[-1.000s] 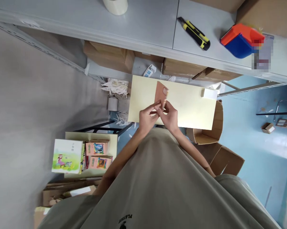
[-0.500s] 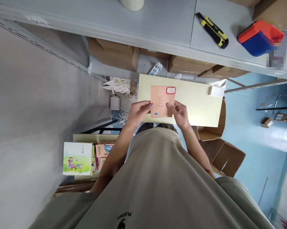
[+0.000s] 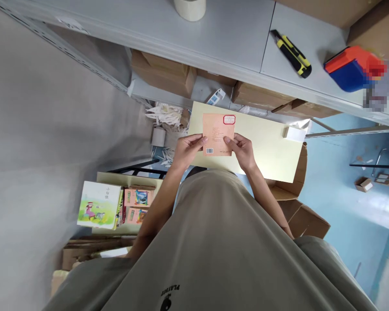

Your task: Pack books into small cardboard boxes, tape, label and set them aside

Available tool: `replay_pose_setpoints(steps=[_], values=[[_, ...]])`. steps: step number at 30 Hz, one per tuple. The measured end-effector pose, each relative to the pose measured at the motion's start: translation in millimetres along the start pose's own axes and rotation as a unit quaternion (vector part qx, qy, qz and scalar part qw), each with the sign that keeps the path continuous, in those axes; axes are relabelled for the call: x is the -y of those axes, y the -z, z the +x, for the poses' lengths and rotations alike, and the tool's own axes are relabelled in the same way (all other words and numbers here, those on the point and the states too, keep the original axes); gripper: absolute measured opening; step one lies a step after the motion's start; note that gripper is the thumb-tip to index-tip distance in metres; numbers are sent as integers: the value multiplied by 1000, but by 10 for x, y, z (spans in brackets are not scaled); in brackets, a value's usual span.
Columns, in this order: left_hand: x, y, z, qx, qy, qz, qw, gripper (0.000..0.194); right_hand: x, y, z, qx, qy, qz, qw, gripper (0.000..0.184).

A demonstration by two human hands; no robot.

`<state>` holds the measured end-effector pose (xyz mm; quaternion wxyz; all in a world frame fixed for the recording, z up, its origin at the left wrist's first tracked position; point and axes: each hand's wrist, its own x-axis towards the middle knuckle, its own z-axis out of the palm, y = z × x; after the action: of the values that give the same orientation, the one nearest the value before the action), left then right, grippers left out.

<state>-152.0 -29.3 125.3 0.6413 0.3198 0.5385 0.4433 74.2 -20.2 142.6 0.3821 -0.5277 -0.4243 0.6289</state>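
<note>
A small salmon-pink book [image 3: 217, 129] with a barcode and a red-framed label faces up between my two hands. My left hand [image 3: 188, 149] grips its left edge, thumb on top. At the right edge my right hand [image 3: 241, 147] pinches it the same way, the thumb lying over the printed text. The fingers beneath the book are hidden. Below it lies a pale yellow tabletop [image 3: 267, 147], with a small white box [image 3: 294, 134] near its right end.
A grey shelf [image 3: 226, 34] ahead carries a utility knife [image 3: 291, 54], a red-and-blue tape dispenser [image 3: 352, 69] and a white roll [image 3: 190, 9]. Picture books [image 3: 99, 205] are stacked at lower left. Open cardboard boxes [image 3: 306, 218] stand at right; paper scraps [image 3: 165, 116] lie left of the tabletop.
The view has shifted and turned slightly, so the shelf sits lower and more pink books show at left. Both hands keep the same hold on the book.
</note>
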Motion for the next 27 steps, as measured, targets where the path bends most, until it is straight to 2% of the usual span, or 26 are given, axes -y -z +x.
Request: replay_pose_setpoints(steps=[3, 6, 8, 10, 13, 15, 17, 20, 23, 25, 27], values=[[33, -74, -14, -27, -11, 2, 1000, 73, -98, 137, 41, -13, 15, -9, 1000, 62], [48, -175, -50, -69, -41, 35, 996, 73, -162, 259, 34, -62, 61, -51, 995, 65], [48, -296, -98, -97, -74, 76, 990, 68, -161, 286, -17, -83, 78, -73, 991, 64], [59, -465, -165, -111, -107, 112, 982, 60, -145, 259, -85, -65, 66, -65, 994, 65], [124, -722, -252, -64, -143, 137, 978, 51, -158, 194, -149, -30, 45, -25, 998, 74], [200, -807, -253, -22, -142, 139, 980, 51, -211, 211, -139, -41, 37, -4, 998, 76], [285, -785, -187, -39, -128, 145, 980, 55, -281, 302, -102, -51, 20, 9, 998, 75], [383, -624, -11, -93, -90, 145, 981, 68, -366, 511, -56, -31, -8, 14, 999, 75], [395, -501, 119, -32, -51, 96, 994, 73, -390, 683, -56, -4, -11, 17, 1000, 73], [342, -489, 126, 2, -49, 80, 996, 69, -374, 752, -68, 9, -4, 17, 1000, 73], [255, -513, 81, 14, -65, 89, 994, 61, -338, 797, -75, 13, 23, 12, 1000, 69]])
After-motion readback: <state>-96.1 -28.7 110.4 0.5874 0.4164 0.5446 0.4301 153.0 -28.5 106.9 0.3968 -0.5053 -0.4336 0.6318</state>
